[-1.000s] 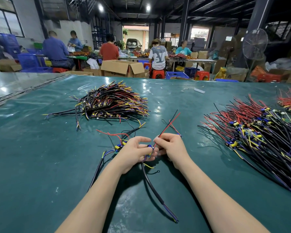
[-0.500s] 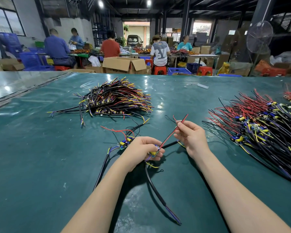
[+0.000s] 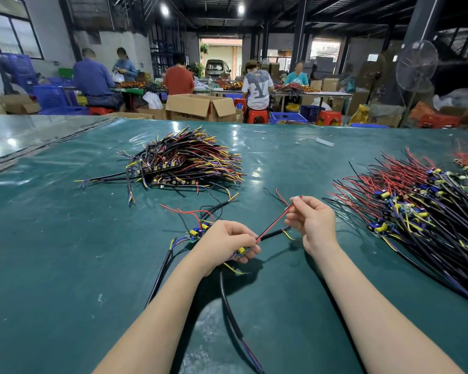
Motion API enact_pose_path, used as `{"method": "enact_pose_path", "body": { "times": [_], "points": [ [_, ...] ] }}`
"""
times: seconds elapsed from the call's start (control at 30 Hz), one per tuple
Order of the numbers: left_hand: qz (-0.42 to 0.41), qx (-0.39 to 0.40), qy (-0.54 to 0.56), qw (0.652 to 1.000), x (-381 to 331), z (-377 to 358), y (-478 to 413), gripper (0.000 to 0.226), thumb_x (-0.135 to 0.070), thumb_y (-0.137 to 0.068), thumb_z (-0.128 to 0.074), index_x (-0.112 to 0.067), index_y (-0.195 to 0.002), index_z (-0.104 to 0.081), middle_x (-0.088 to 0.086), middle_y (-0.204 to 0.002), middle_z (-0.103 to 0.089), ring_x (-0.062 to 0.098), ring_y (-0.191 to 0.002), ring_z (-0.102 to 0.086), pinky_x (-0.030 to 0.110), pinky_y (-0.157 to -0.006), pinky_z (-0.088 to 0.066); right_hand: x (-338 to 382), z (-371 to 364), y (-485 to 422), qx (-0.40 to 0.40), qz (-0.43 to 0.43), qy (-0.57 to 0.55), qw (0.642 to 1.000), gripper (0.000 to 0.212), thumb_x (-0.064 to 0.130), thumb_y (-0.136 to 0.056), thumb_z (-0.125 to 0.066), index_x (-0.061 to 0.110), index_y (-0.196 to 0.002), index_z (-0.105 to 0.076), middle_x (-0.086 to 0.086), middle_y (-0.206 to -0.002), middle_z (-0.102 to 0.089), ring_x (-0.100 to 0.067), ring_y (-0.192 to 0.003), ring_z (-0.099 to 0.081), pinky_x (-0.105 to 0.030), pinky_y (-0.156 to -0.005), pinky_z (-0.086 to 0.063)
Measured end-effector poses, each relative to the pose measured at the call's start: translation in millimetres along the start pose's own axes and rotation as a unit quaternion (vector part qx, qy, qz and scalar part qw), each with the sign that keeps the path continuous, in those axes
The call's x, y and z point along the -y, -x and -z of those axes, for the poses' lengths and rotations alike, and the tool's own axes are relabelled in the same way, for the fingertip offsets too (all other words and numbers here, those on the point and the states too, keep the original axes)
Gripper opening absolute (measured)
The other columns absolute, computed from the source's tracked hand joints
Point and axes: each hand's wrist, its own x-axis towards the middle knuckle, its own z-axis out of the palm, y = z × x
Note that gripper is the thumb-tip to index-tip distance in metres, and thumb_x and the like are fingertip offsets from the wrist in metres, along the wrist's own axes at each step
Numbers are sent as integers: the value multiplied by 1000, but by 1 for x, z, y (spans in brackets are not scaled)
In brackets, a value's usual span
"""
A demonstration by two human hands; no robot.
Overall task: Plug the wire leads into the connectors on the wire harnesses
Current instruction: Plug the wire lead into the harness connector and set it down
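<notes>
Green desk [image 3: 65, 265] under me: my left grip [image 3: 224, 244] curls around the harness connector [image 3: 241, 251]; my right grip [image 3: 314, 222] pinches the red-and-black wire lead [image 3: 277, 220], which slants from near-left up to far-right between them.

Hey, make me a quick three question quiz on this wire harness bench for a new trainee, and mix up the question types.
1. True or false: the right hand pinches the red and black wire pair near its free end.
2. What does the left hand hold? A) a small board with a yellow part; B) a roll of tape; C) nothing.
3. Fill in: the second board, lying on the green mat, is just ____ of the left hand.
Key: 1 true; 2 A; 3 left.
</notes>
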Motion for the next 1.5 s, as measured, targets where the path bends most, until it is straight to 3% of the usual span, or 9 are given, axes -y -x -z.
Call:
{"method": "enact_pose_path", "body": {
  "times": [0.1, 0.3, 0.47, 0.63, 0.77, 0.83, 1.1, 1.4, 1.5],
  "points": [
    [0, -2, 0, 1000, 1, 1, -1, 21, 7, -86, -53, -6, -71, -61, 2, -58, -68, 9, -49, -60, 18, -46, -47, 0, 0, -4, -26, 21, -4, 999, 21, -7, -85, -57, 7, -69, -57, 5, -42, -58, -3, -37, -53, -15, -41, -48],
    [1, 20, -18, 1000, 0, 0, -2, 21, 3, -89, -52, -7, -74, -62, -1, -58, -67, 8, -50, -61, 19, -49, -50, 3, -4, -8, -38, -46, -99, 993, 25, 2, -92, -50, 5, -67, -55, 7, -37, -50, -1, -31, -46, -14, -38, -46],
    [3, -45, 30, 999, 0, -2, -5, 19, 4, -87, -54, -6, -73, -61, 1, -56, -67, 10, -48, -61, 20, -47, -50, 8, -4, -7, -48, -44, -112, 992, 24, 7, -93, -52, 5, -69, -57, 6, -39, -53, -2, -33, -48, -15, -40, -48],
    [18, -109, 106, 988, 0, 0, -10, 21, 3, -86, -54, -6, -67, -60, 3, -53, -66, 9, -45, -60, 18, -43, -48, 11, -11, 7, 81, -85, 1, 993, 19, 6, -92, -51, 2, -77, -61, 3, -44, -57, -2, -36, -50, -15, -40, -46],
    [8, -123, 128, 984, 0, -1, -11, 28, 4, -83, -55, -7, -58, -62, 6, -53, -63, 10, -42, -57, 14, -37, -41, 5, -19, 25, 238, -141, 96, 956, 17, -4, -87, -52, 4, -76, -64, 2, -50, -61, -4, -42, -55, -15, -42, -46],
    [2, -125, 124, 984, -1, 0, -10, 31, 6, -82, -55, -6, -54, -62, 5, -50, -61, 10, -39, -54, 13, -35, -39, -1, -26, 32, 255, -140, 117, 950, 20, -5, -86, -53, 6, -73, -63, 2, -48, -61, -3, -41, -54, -13, -41, -43],
    [12, -103, 92, 990, -5, -4, -8, 26, 2, -84, -56, -6, -59, -58, 2, -50, -62, 7, -41, -55, 16, -41, -46, -13, -39, 37, 114, -130, 24, 985, 16, -8, -82, -55, 1, -69, -59, 1, -40, -51, -5, -33, -43, -13, -36, -30],
    [37, -39, 53, 997, -7, -11, -4, 19, 2, -82, -57, -4, -64, -60, 4, -53, -62, 12, -43, -53, 17, -43, -43, -3, -34, 21, -62, -104, -101, 988, 21, -8, -86, -51, 3, -68, -53, -5, -57, -41, 0, -30, -35, -12, -31, -26],
    [37, -46, 2, 998, -6, -15, -4, 20, -1, -80, -58, -9, -62, -57, -1, -49, -61, 8, -41, -52, 15, -41, -41, -2, -27, 18, -69, -83, -93, 990, 27, -6, -88, -48, 5, -63, -52, 3, -43, -42, -1, -31, -32, -12, -31, -23]
  ]
}}
